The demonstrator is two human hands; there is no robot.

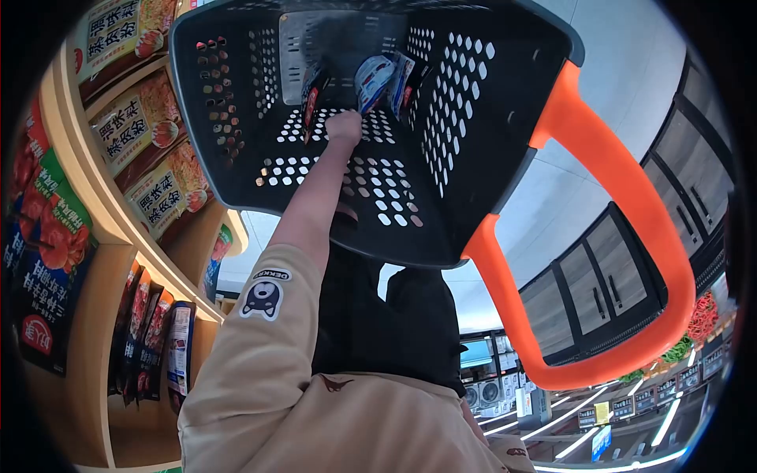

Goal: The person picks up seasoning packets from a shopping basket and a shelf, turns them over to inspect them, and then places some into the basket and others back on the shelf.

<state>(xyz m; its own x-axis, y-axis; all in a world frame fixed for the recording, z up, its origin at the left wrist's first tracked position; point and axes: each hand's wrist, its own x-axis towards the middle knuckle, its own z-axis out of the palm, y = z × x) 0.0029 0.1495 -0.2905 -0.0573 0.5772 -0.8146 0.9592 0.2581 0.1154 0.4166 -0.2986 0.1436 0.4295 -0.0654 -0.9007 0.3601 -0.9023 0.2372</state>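
My left hand [344, 126] reaches down into a dark grey shopping basket [520, 118] with perforated walls. Its fingers are closed at the lower end of a blue-and-white packet [374, 80], which stands tilted inside. Right beside that packet leans another bluish packet [402, 79]. A dark packet with red on it [312, 94] rests against the basket's left part. The basket's large orange handle [670, 229] hangs out to the right, with no hand on it. Of my right arm only a sliver and the sleeve show at the bottom; the right hand is out of sight.
A curved wooden shelf [118, 307] runs along the left, with yellowish seasoning packs [134, 118] above and dark upright packets [150, 339] below. Grey cabinets with black frames [599, 288] line the right. Shop displays [497, 370] appear at the lower right.
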